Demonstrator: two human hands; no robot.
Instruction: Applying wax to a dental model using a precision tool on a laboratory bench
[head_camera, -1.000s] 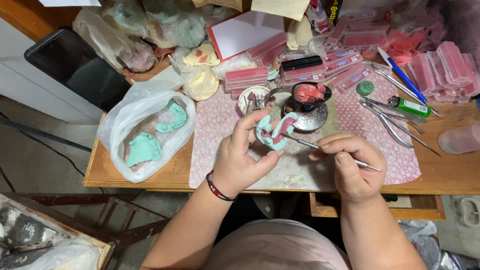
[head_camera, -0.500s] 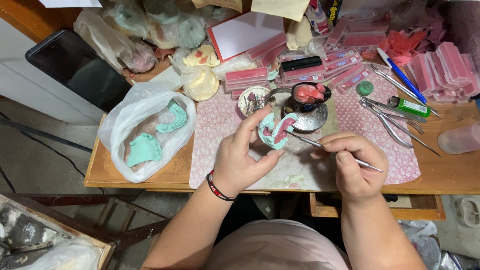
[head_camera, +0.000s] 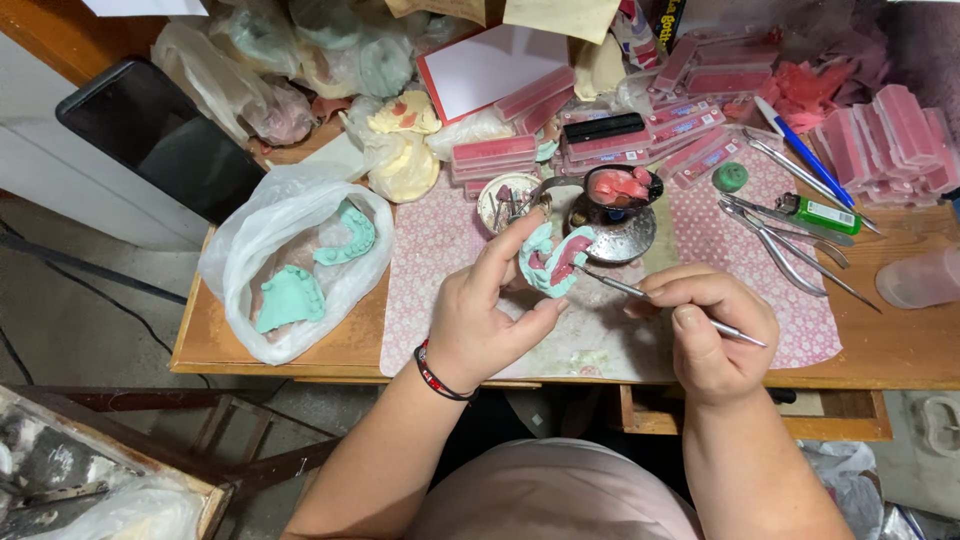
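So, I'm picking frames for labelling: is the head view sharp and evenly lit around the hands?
Head view: sharp and evenly lit at the left hand, cast and right hand; soft shadows only, small glare on the metal tool; the edges bend a little from the wide lens.

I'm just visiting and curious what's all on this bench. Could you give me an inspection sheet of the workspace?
Surface: wooden table with a pink patterned mat.
Job's things: green dental cast with pink wax; thin metal tool, tip at the cast.
Clutter: plastic bag of green casts, pink wax strips, pliers, metal bowl, blue pen.
Grippers: left hand holds the cast; right hand grips the tool.
Cables: black cable on the floor.
Surroundings: dark tablet, wooden crate.
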